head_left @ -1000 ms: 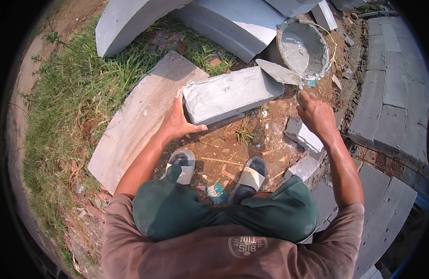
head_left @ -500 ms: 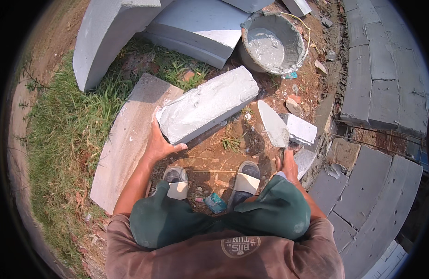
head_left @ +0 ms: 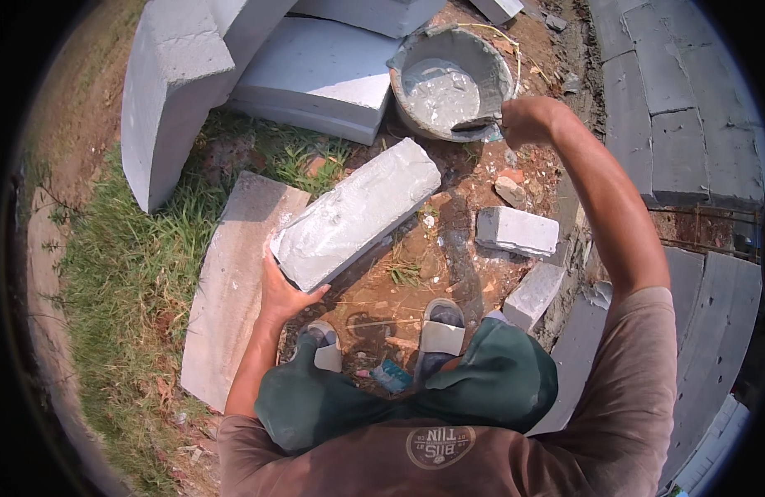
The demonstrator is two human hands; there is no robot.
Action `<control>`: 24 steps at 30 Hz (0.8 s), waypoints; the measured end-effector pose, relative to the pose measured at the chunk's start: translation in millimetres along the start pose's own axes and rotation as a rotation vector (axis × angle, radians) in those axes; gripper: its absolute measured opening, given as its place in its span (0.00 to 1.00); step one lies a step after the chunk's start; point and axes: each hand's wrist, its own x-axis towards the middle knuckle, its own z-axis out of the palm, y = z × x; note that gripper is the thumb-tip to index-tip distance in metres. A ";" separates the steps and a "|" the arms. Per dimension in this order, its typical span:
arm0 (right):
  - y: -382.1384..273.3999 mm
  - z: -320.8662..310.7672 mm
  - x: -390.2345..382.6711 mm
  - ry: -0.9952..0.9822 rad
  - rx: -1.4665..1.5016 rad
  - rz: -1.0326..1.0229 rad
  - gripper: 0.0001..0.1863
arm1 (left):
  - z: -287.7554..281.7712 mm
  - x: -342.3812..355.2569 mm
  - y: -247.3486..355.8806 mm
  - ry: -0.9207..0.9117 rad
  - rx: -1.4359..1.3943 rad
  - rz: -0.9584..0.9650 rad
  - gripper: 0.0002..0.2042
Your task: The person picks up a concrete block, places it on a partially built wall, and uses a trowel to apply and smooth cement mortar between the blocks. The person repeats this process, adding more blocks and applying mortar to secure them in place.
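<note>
My left hand grips the near end of a long pale block, its top coated with wet grey mortar, lying tilted beside a beige stone slab. My right hand is closed on a trowel handle at the right rim of a mortar bucket. The trowel's blade is down at the bucket's near inner edge, partly hidden.
Large pale blocks are stacked at the top left, beside grass. Smaller block pieces lie right of my sandaled feet. Grey paving and thin rusty rods run along the right.
My right hand has swung from low by my right knee up to the bucket, taking the trowel into it. The block has turned more diagonal since one second ago, still in my left hand.
</note>
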 end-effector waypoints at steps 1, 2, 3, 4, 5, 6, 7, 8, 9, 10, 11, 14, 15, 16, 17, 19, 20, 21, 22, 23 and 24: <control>-14.4 -1.3 8.9 -0.001 0.016 0.018 0.20 | -1.7 0.6 1.6 0.001 -0.015 0.001 0.60; -26.2 -6.0 13.6 -0.001 0.023 0.027 0.22 | -4.3 -0.8 8.0 0.006 0.033 -0.017 0.60; -33.3 -6.3 6.7 0.020 -0.046 0.026 0.23 | -5.5 0.4 15.7 0.006 0.080 -0.031 0.59; -29.4 0.7 -3.4 0.282 0.098 -0.006 0.23 | -6.9 4.1 24.5 0.002 0.127 -0.039 0.59; -17.8 14.5 -14.9 0.535 0.241 -0.047 0.23 | -7.5 7.1 35.9 0.003 0.145 -0.044 0.58; -9.1 26.7 -30.9 0.786 0.390 -0.090 0.23 | -8.7 12.9 49.8 0.005 0.166 -0.051 0.57; -5.2 33.8 -61.8 0.823 0.573 -0.120 0.23 | -10.7 18.8 65.0 0.004 0.185 -0.053 0.56; 1.7 42.7 -101.4 0.863 0.755 -0.133 0.24 | -12.9 24.1 81.1 -0.001 0.197 -0.039 0.56; 12.7 71.9 -135.9 0.832 0.773 -0.056 0.23 | -11.0 32.6 99.6 0.024 0.172 -0.012 0.54; 23.0 110.4 -165.9 0.807 0.785 0.041 0.23 | -12.8 42.0 121.2 0.026 0.208 0.022 0.54; 27.1 141.5 -198.1 0.611 0.892 0.134 0.23 | -15.4 49.4 144.6 0.020 0.223 0.072 0.54; 19.5 259.2 -287.5 0.151 0.949 0.315 0.28 | -35.4 55.7 185.5 -0.046 0.310 0.016 0.54; 13.9 282.3 -316.1 0.023 0.973 0.335 0.30 | -47.9 50.7 193.3 -0.023 0.356 0.010 0.54; 10.2 289.0 -350.6 -0.076 1.062 0.344 0.31 | -60.3 44.9 199.2 -0.032 0.405 -0.041 0.54; -2.7 326.9 -382.2 -0.137 1.132 0.452 0.31 | -69.4 40.1 197.5 0.007 0.409 0.028 0.54; -34.7 390.3 -441.9 -0.094 1.219 0.509 0.29 | -96.1 31.3 243.5 -0.031 0.498 -0.056 0.53; -42.2 402.5 -463.3 -0.145 1.263 0.532 0.29 | -113.2 23.8 254.2 -0.026 0.548 -0.091 0.52; -53.0 404.5 -479.0 -0.198 1.311 0.546 0.28 | -134.1 17.4 268.9 -0.032 0.571 -0.112 0.52; -57.4 404.8 -489.8 -0.169 1.327 0.589 0.28 | -153.1 9.5 286.0 -0.036 0.590 -0.137 0.52; -53.8 397.1 -493.1 -0.128 1.340 0.619 0.28 | -175.9 2.5 304.4 -0.022 0.612 -0.165 0.51; -52.0 383.4 -497.6 -0.096 1.358 0.648 0.28 | -200.6 -4.0 322.2 -0.019 0.604 -0.191 0.51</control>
